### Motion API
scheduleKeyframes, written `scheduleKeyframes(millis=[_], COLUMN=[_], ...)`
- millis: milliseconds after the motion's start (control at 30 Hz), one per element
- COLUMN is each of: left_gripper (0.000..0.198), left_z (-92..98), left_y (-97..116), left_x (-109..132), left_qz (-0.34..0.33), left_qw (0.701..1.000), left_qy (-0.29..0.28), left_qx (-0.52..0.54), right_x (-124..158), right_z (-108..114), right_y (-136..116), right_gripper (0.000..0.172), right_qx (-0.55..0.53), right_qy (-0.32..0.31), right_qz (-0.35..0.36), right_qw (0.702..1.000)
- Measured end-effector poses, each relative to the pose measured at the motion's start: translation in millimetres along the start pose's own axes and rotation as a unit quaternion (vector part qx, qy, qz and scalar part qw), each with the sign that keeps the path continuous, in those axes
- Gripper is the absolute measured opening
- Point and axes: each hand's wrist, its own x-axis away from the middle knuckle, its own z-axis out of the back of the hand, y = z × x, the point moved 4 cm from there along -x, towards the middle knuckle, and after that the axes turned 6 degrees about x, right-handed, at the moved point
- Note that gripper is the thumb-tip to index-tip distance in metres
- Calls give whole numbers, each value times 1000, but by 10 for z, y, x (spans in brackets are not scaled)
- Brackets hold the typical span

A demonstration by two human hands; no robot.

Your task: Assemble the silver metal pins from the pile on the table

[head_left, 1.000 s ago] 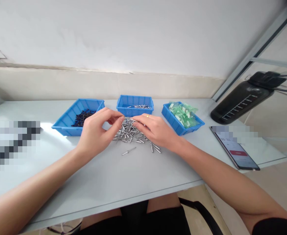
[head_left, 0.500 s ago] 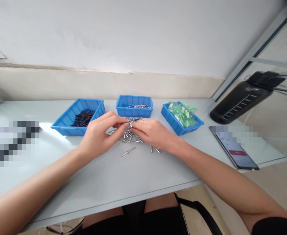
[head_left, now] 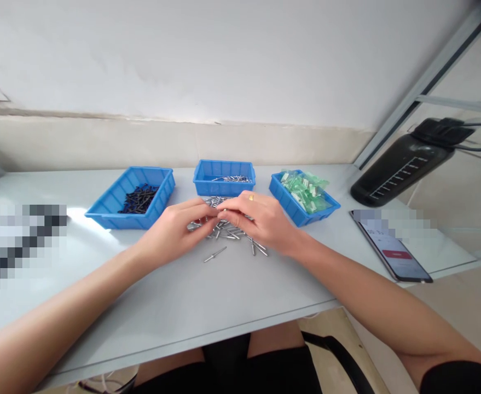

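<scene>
A pile of silver rivets lies on the white table in front of the middle blue tray. My left hand and my right hand meet over the pile, fingertips touching. Both are curled in a pinch on small silver rivets from the pile. A ring shows on my right hand. One rivet lies apart, nearer to me.
A left blue tray holds black screws. A right blue tray holds green and white plastic pieces. A phone lies at the right. A black device with cables stands behind it. A wall is close behind the trays.
Both hands closed in over the rivet pile until their fingertips met. My left hand lowered and flattened a little. The view shifted slightly.
</scene>
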Motion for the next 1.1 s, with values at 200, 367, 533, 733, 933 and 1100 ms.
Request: scheduleKeyframes(millis=[200, 367, 533, 733, 933, 1100], left_gripper=[17, 14, 11, 11, 14, 16], left_z=[-6, 97, 194, 147, 79, 96], left_y=[53, 10, -13, 81, 84, 27], left_x=[7, -1, 8, 15, 10, 16], left_qz=[-18, 30, 47, 4, -2, 57], left_qw=[1000, 998, 988, 988, 994, 993], left_qy=[-4, 58, 148, 152, 112, 104], left_qx=[11, 9, 5, -1, 16, 23], right_x=[-8, 6, 11, 26, 31, 17], right_z=[32, 13, -33, -155, -182, -112], right_y=[-39, 49, 139, 133, 112, 96], right_gripper=[17, 18, 22, 27, 31, 28], right_qx=[1, 29, 50, 46, 49, 19], right_qy=[26, 30, 0, -85, -116, -90], right_qz=[23, -28, -67, -51, -32, -74], right_qw=[999, 999, 996, 994, 992, 993])
